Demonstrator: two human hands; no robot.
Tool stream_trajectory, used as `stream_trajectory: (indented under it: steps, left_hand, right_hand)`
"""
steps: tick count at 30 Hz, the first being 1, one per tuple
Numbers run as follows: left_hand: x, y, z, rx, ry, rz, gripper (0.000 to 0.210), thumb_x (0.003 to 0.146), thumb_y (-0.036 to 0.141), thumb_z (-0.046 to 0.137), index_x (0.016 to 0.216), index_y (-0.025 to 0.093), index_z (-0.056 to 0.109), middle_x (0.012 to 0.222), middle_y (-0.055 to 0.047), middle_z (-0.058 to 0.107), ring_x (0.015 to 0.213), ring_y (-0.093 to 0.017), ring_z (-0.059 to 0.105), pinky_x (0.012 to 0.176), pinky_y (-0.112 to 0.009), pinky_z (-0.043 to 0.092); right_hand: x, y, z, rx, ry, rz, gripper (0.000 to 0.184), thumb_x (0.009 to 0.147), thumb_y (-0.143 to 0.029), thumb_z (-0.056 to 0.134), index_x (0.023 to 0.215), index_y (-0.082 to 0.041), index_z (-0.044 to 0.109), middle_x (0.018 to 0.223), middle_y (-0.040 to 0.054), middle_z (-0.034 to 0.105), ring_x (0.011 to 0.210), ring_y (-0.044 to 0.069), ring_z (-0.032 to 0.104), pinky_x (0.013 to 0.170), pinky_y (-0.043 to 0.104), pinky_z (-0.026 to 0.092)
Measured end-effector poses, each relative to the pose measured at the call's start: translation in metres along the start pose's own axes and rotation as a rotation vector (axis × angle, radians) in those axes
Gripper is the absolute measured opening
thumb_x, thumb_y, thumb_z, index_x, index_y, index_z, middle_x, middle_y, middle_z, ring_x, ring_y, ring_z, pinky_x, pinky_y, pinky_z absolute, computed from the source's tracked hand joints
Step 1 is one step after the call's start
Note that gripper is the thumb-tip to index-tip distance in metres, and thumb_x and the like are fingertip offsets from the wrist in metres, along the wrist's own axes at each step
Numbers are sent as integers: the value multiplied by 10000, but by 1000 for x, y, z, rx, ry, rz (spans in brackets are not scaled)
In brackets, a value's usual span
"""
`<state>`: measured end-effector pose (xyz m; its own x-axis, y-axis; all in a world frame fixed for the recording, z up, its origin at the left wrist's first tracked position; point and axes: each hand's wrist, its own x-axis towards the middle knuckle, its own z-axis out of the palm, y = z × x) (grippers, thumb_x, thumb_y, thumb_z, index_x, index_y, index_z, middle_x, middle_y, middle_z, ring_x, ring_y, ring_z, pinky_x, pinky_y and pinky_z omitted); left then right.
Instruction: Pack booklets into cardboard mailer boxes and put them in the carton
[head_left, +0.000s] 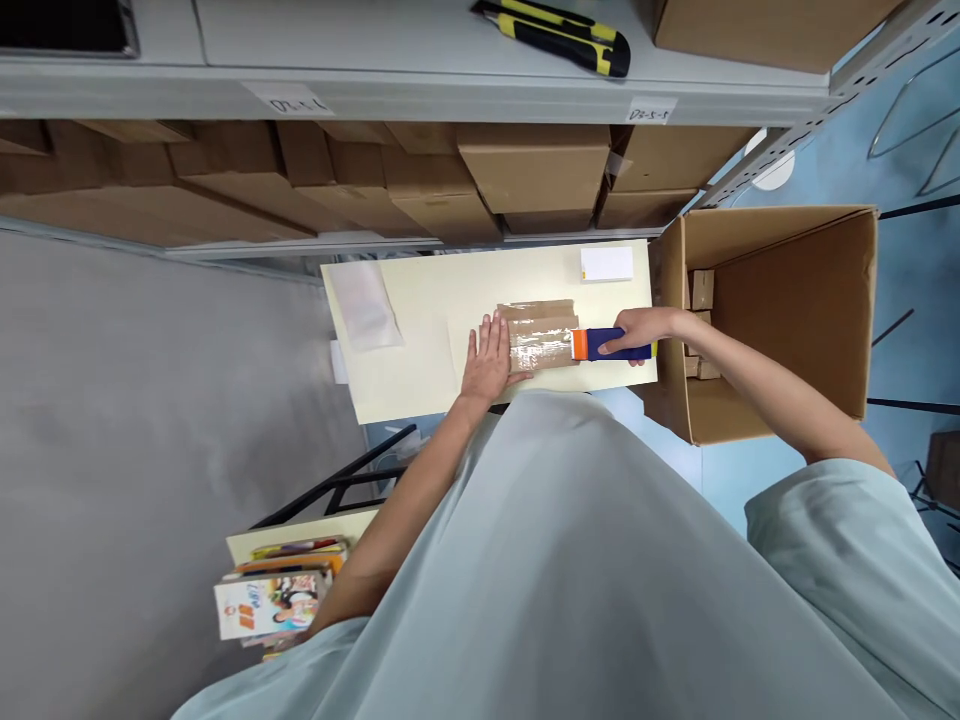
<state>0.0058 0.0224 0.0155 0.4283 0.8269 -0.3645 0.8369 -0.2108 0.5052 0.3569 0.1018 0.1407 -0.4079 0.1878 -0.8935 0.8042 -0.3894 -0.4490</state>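
A flat brown piece [540, 345], with shiny clear tape or film across it, lies on the cream table. My left hand [489, 358] rests flat on its left end, fingers stretched out. From the right, my right hand [637, 328] grips a long dark-blue box [615, 344] with an orange and white end. That end touches or overlaps the right edge of the brown piece; I cannot tell which. My right fingers wrap round the box's far end and partly hide it.
A large open carton [787, 240] with small brown boxes inside stands at the table's right. A white box [606, 264] and a translucent bag [367, 305] lie on the table [427, 290]. A yellow-black cutter [559, 35] sits on the shelf above. Books [274, 605] are stacked lower left.
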Motion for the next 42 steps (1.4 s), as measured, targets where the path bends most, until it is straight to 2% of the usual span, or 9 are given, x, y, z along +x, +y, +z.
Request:
stream_trajectory:
  steps: [6,11,14,18,22,28,34,39,42]
  left_hand:
    - [2,6,-2,11,3,-33,1375,917,875,642,1785,-51,113,1843,-355,78,1755,-481,5,1404,-647,-45]
    - [3,15,-6,73,-35,-66,1326,966,848,597,1773,-77,95,1844,-361,56,1754,-485,-9,1394,-681,-16]
    - [3,19,-8,102,-47,-79,1307,986,854,549,1772,-79,80,1845,-362,48,1753,-488,-7,1387,-699,1]
    - [5,19,-8,104,-44,-87,1343,956,897,544,1781,-58,85,1846,-359,57,1753,-486,-10,1386,-709,5]
    - [5,16,-5,98,-44,-92,1394,914,922,581,1786,-49,89,1846,-357,59,1754,-484,-18,1388,-706,-7]
    - [2,10,-1,134,-42,-46,1418,909,913,601,1765,-97,94,1834,-388,36,1750,-494,-39,1389,-693,-14]
    - [-1,3,2,124,-34,10,1389,925,906,584,1755,-110,127,1830,-394,37,1746,-507,-28,1386,-694,-5]
    - [-3,1,-2,63,-33,57,1389,917,904,603,1775,-65,102,1824,-396,29,1739,-528,-15,1355,-767,3]
    - [-6,12,-11,15,-9,198,1331,943,857,626,1797,-5,79,1833,-371,43,1742,-508,-3,1362,-762,17]
  right_hand:
    - [-18,36,-24,28,10,46,645,670,-803,958,772,-194,772,691,78,785,658,258,774,663,364,625]
    - [0,33,-26,-193,26,104,669,820,-812,844,889,-149,803,775,100,822,736,262,803,728,340,611]
    - [12,25,-19,-346,79,138,556,959,-690,770,917,-137,803,806,110,832,758,253,804,729,315,575]
    - [22,13,-3,-474,194,161,394,1035,-526,706,1065,-145,803,809,95,833,799,265,808,762,324,561]
    - [30,2,19,-534,304,165,379,1054,-472,662,1201,-145,785,857,109,838,929,310,810,853,377,582]
    - [44,-3,60,-491,480,252,398,1072,-445,636,1303,-151,775,1187,191,825,1122,354,777,935,447,592]
    - [65,-2,109,-421,705,346,358,1084,-217,553,1343,-61,745,1346,273,769,1220,360,746,950,410,585]
    - [37,-11,130,-363,804,453,494,1130,-311,484,1397,65,661,1255,365,758,1179,432,767,946,480,592]
    - [10,-26,134,-313,908,481,543,1140,-395,474,1402,54,630,1191,348,774,1164,449,773,963,495,582]
